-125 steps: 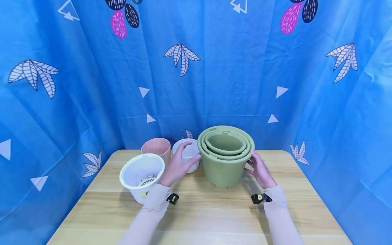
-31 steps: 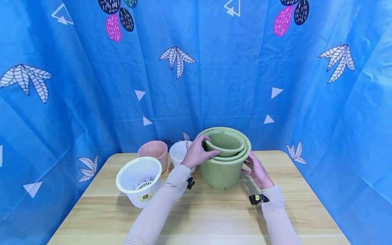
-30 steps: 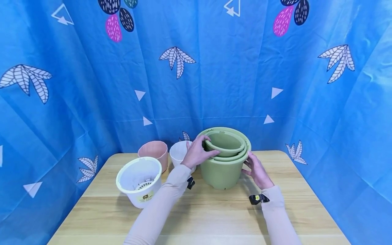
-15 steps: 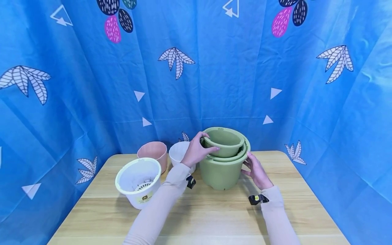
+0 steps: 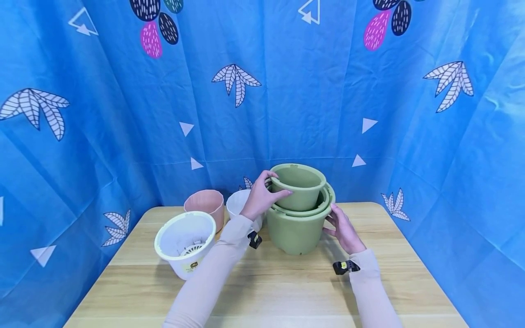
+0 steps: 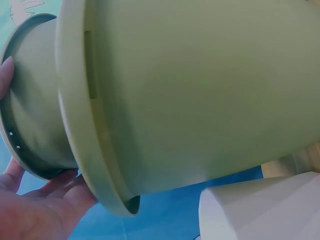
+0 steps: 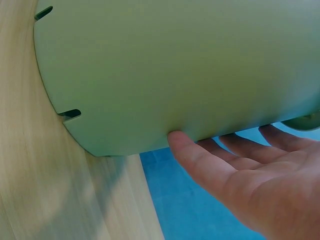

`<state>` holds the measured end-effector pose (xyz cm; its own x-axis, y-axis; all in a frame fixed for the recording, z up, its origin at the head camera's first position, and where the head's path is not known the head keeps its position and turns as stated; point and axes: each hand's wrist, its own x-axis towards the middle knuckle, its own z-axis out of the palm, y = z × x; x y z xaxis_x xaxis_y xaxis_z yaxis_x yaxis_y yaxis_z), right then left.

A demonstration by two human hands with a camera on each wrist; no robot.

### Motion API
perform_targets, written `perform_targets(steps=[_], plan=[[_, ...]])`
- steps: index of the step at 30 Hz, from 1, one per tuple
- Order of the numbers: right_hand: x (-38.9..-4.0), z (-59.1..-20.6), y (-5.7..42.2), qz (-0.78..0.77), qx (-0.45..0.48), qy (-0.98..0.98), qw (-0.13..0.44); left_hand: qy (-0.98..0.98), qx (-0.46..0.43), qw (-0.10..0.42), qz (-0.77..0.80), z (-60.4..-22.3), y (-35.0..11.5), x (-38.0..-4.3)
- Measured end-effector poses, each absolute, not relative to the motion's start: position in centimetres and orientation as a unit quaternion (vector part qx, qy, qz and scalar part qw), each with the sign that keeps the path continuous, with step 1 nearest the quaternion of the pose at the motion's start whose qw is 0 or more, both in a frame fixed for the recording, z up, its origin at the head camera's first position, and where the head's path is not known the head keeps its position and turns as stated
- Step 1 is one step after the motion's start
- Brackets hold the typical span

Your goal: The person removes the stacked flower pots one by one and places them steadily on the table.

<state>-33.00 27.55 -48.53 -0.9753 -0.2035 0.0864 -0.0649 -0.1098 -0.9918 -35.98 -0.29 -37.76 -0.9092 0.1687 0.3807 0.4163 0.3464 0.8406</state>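
Note:
Three green flower pots of different sizes are stacked one inside another. My left hand pinches the rim of the smallest green pot, which stands partly raised out of the others. Below it, the middle pot sits inside the large green pot, which rests on the table. With straight, spread fingers, my right hand touches the right side of the large pot. In the left wrist view the small pot shows beyond the large pot's rim. The right wrist view has fingertips against the large pot's wall.
A white pot with a slotted bottom stands at the left of the wooden table. Behind it are a pink pot and a smaller white pot, partly hidden by my left hand. A blue patterned curtain surrounds the table.
My left hand has moved from beside the stack to the smallest pot's rim and lifted that pot upward within the stack. The right hand stays at the large pot's side.

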Motion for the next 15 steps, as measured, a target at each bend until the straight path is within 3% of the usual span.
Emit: perform_targets(steps=[15], plan=[[-32.89,-48.51,27.6,-0.737,-0.101,0.666,0.048,-0.804,-0.183,0.122,-0.552,-36.79,-0.56,-36.37]])
